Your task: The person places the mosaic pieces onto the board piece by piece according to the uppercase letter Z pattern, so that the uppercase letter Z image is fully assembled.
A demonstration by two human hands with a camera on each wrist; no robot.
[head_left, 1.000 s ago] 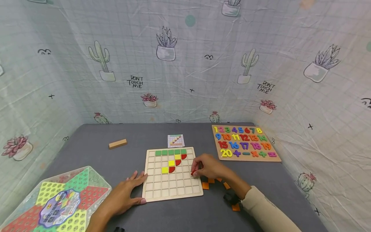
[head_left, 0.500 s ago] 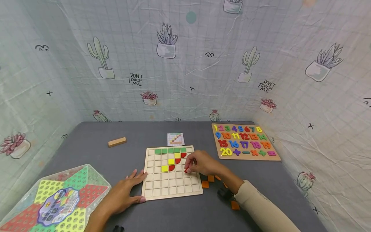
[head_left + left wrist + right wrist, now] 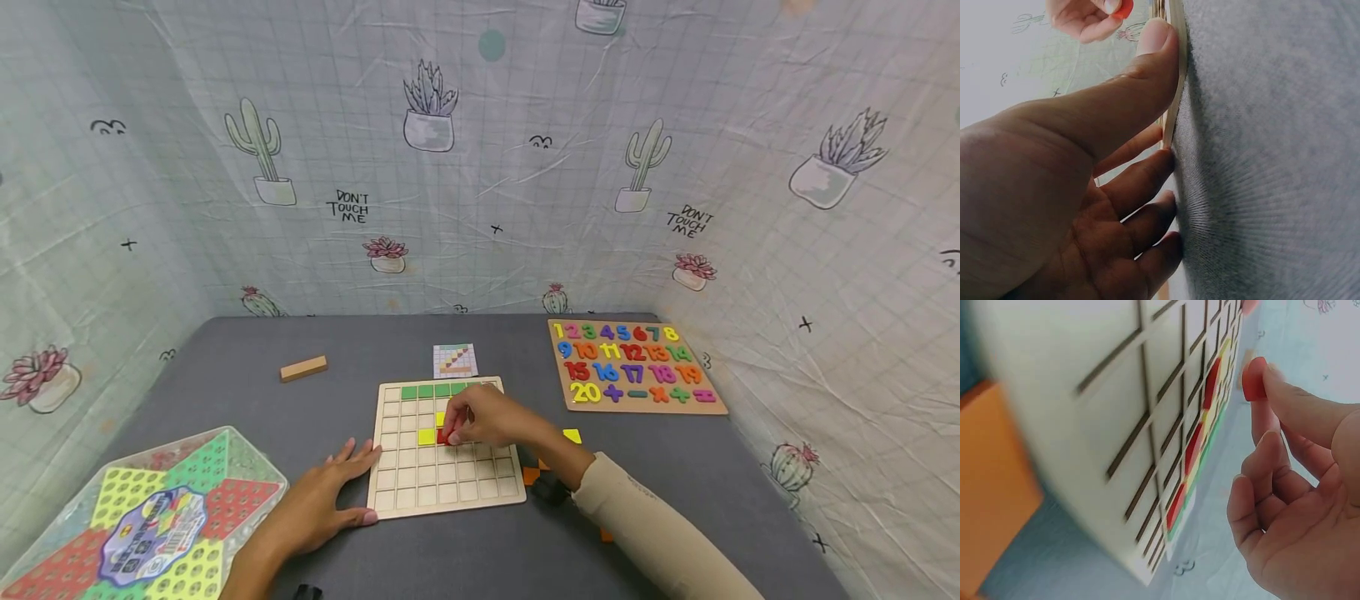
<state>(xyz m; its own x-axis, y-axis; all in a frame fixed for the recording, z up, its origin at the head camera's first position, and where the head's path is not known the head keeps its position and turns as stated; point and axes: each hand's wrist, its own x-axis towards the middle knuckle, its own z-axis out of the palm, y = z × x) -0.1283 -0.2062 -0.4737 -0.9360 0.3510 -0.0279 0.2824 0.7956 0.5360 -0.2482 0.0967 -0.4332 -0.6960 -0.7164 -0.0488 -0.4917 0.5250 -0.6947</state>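
A wooden grid board (image 3: 427,497) lies on the dark table with green tiles (image 3: 426,391), yellow tiles (image 3: 426,437) and red quarter-round tiles (image 3: 1212,384) set in its cells. Over the board's middle, my right hand (image 3: 491,415) pinches another red quarter-round tile (image 3: 1254,379) between thumb and finger. That tile shows above the grid surface in the right wrist view. My left hand (image 3: 322,504) rests at the board's left edge, fingers spread, thumb near the front corner. Part of the green row and some set tiles are hidden behind the right hand.
Behind the board lies a small printed pattern card (image 3: 454,360). A number puzzle board (image 3: 641,408) is at the back right, a wooden block (image 3: 303,368) at the back left. Loose orange tiles (image 3: 530,476) and a yellow tile (image 3: 572,436) lie right. A star-patterned box (image 3: 247,492) sits left.
My right hand has moved left across the board, carrying the red tile from the right edge to the middle. A loose yellow tile now shows behind the forearm. The left hand stays put.
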